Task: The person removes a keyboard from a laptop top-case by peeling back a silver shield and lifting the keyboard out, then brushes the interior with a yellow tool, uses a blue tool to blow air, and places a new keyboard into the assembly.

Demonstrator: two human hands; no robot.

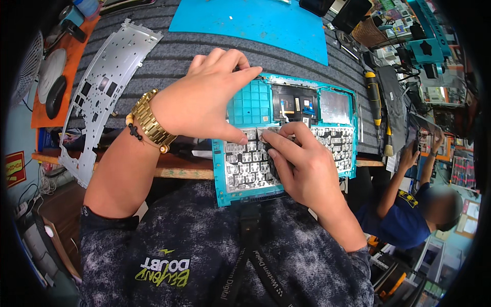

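Note:
A teal laptop top case [220, 169] lies inside-up at the bench edge, slightly tilted, its near side against my shirt. The silver-and-black back of its keyboard [335, 146] is exposed. My left hand [202, 100] spreads over the left part, thumb on the keyboard's upper edge and forefinger by the case's far edge. Over the keyboard's middle, my right hand [307, 166] has its thumb and fingers drawn together. A small pale edge shows at its fingertips; I cannot make out what it is. Beyond it sits the black touchpad area [294, 105] with thin cables.
A perforated silver metal plate [105, 84] leans over the bench's left side. A blue mat [250, 25] lies at the back. To the right are a yellow-black screwdriver [372, 97] and a brush [388, 146]. Another person [404, 215] sits at the right.

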